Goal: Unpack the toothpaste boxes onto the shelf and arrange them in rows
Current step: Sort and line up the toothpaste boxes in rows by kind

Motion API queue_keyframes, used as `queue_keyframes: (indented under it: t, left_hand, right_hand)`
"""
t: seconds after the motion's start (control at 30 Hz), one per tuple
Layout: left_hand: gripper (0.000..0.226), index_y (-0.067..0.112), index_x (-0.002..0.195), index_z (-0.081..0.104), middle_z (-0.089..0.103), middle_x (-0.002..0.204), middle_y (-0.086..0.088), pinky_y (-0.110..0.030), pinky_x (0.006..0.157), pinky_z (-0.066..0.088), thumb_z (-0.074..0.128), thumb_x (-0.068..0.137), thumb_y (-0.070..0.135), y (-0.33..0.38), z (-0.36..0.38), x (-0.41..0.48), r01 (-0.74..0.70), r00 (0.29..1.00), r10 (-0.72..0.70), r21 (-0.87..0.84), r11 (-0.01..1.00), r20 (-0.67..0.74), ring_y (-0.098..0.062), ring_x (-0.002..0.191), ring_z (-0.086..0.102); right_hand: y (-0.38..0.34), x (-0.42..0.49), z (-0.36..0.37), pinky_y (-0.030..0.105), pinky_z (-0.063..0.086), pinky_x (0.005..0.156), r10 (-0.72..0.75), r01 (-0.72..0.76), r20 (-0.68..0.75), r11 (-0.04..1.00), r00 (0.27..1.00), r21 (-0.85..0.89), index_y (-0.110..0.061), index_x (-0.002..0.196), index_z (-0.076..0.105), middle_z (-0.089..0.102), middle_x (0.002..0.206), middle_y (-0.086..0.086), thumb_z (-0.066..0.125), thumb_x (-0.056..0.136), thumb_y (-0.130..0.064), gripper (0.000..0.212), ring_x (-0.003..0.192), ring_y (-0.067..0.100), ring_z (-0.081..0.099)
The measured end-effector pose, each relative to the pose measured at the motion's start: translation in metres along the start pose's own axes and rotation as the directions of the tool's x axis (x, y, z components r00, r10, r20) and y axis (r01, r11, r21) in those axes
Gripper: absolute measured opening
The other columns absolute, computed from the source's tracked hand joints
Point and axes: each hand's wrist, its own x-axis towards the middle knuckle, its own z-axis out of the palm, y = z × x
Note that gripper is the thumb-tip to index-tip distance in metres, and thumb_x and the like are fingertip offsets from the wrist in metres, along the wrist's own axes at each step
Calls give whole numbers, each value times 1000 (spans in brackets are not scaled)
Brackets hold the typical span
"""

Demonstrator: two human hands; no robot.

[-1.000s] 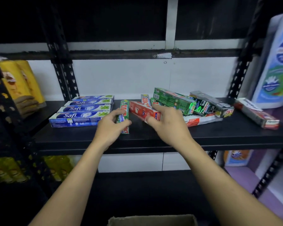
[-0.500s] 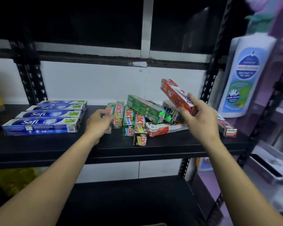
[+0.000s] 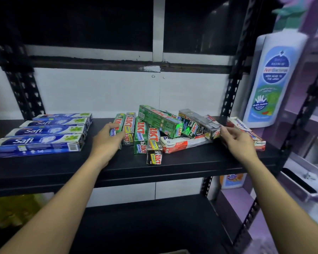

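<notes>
Nearest in: a cardboard flap at the bottom edge, and the dark lower shelf just above it. Up on the main shelf, all the action.

L hand is on the leftmost green box, fingers curled over its near end, thumb on the left side. It's holding it, box flat on the shelf, pointing front to back. Packed side by side to its right: a grey-red box, a second green box, then a red-and-black box poking out furthest to the front.

R hand is over at the right, fingers loosely bent, tips at the end of the dark box. Can't tell if they grip anything. Under & behind that hand a red-white box lies flat.

Mid-pile: a white-red box lies flat, w/ a long green box slantwise on top of the others.

Left side, well apart: a row of blue boxes, four, neat, running left to right.

Far right, past the shelf post: a big white bottle w/ blue label, upright.
</notes>
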Motion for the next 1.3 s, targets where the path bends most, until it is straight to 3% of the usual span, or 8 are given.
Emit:
queue_keyframes:
  t: [0.27, 0.47, 0.6, 0.7, 0.8, 0.9, 1.07, 1.3]
  left_hand:
    - [39, 24, 127, 60, 55, 129, 13, -5, 59, 33, 64, 88, 20, 4, -2, -7, -4, 1000, 3, -19, 1000, -21, 7, 76, 50]
    - [35, 25, 117, 67, 56, 135, 11, -2, 71, 35, 71, 83, 21, 3, -5, -11, -10, 998, 7, -65, 998, -56, 5, 96, 57]
    - [34, 24, 116, 67, 52, 144, 6, 4, 54, 34, 71, 83, 18, 3, -6, -14, -26, 998, 20, -91, 996, -63, 25, 67, 51]
    - [34, 20, 118, 66, 55, 139, 3, 5, 49, 33, 71, 85, 15, 1, -6, -14, -42, 996, 34, -105, 994, -77, 31, 53, 45]
    - [31, 20, 118, 67, 55, 135, 10, 7, 61, 34, 66, 88, 14, 4, -9, -17, -92, 994, 90, -43, 995, -63, 27, 83, 55]
    - [38, 25, 126, 66, 42, 151, 8, -13, 106, 26, 53, 93, 9, 4, -8, -16, -265, 964, 265, 156, 951, 22, -12, 139, 38]
    - [45, 40, 134, 57, 24, 161, 13, -50, 114, 27, 40, 98, 19, -2, -4, -13, -302, 953, 266, 433, 849, 143, -25, 142, 23]
    - [43, 30, 134, 59, 40, 155, 5, -19, 105, 34, 47, 96, 14, 3, -20, -17, -193, 979, 191, 21, 981, 67, -11, 135, 43]
  right_hand:
    - [-53, -18, 7, 39, 44, 104, -347, 327, -159, 935, 924, -136, -14, 117, 68, 62, 133, 5, 60, 90, -33, 34, 121, 23, 58]
    - [-109, -80, 56, 34, 40, 108, -652, 663, 129, 744, 748, -82, -17, 120, 67, 62, 131, -1, 58, 92, -44, 39, 126, 15, 54]
    - [-119, -113, 88, 39, 32, 115, -571, 653, 328, 713, 752, -254, -23, 140, 50, 47, 148, 0, 47, 90, -66, 66, 139, 21, 38]
    - [-112, -128, 99, 32, 30, 114, -527, 622, 343, 724, 778, -297, -27, 151, 33, 31, 158, 4, 49, 94, -57, 66, 144, 21, 30]
    - [-113, -127, 98, 28, 33, 111, -511, 597, 332, 763, 792, -249, -28, 152, 31, 27, 160, 2, 53, 95, -49, 65, 145, 18, 29]
    - [-117, -126, 96, 31, 30, 113, -494, 588, 356, 773, 794, -238, -23, 152, 32, 28, 159, 1, 55, 96, -43, 63, 145, 20, 28]
    - [-126, -126, 100, 46, 28, 116, -564, 643, 319, 718, 761, -264, -20, 143, 46, 44, 150, 2, 54, 93, -39, 54, 143, 26, 33]
    - [-173, -99, 117, 50, 17, 118, -529, 721, 511, 616, 677, -318, -17, 144, 42, 41, 153, 0, 42, 99, -38, 51, 145, 28, 24]
